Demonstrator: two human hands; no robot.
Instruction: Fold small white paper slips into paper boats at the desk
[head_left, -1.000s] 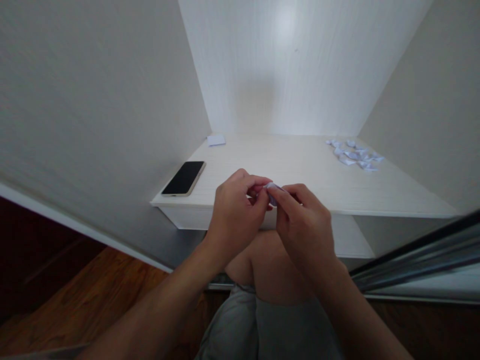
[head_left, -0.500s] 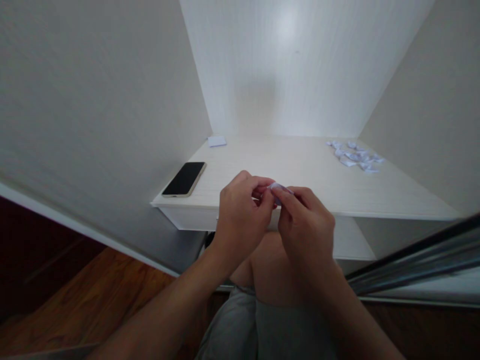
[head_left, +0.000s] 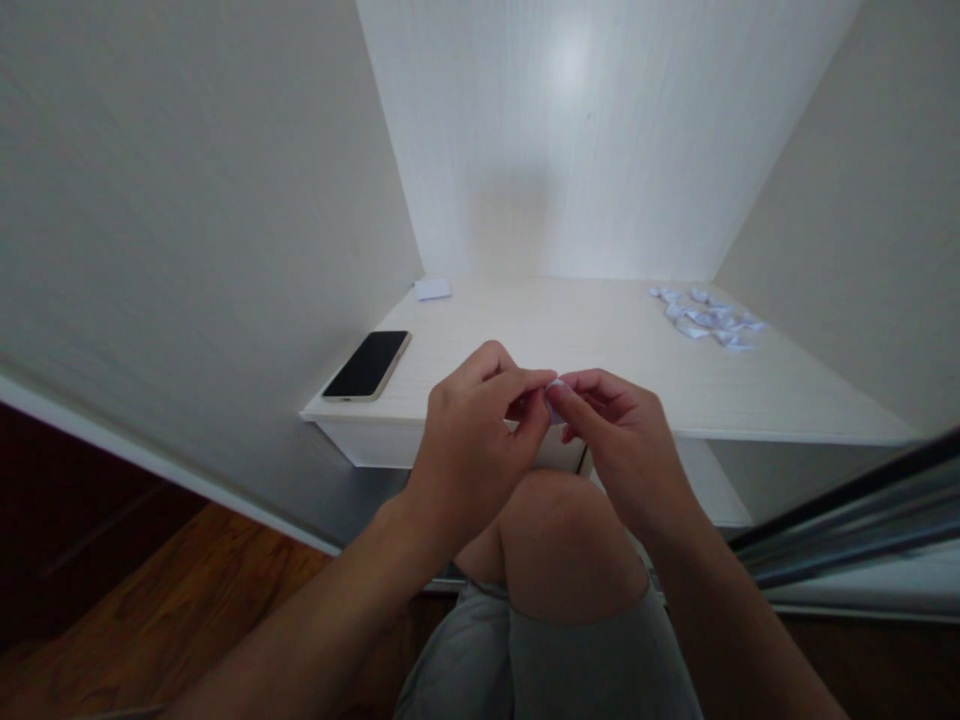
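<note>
A small piece of white paper [head_left: 556, 402] is pinched between both hands, above my knees at the desk's front edge. My left hand [head_left: 487, 420] grips its left side with thumb and forefinger. From the right, my right hand [head_left: 619, 420] presses it between thumb and fingers. Most of the paper is covered by the fingertips, so its folded shape cannot be made out. Toward the back right of the white desk [head_left: 525, 325] lies a loose group of several small folded or twisted white papers [head_left: 705, 318].
A phone [head_left: 367, 365] with a dark screen lies at the desk's left front. Behind it, a small stack of white paper [head_left: 433, 289] sits in the back left corner. Panels [head_left: 247, 200] enclose the desk on the left, back and right.
My right hand has shifted slightly right and its wrist has turned outward. The paper shows less between the fingertips. Both hands keep their pinch on it.
</note>
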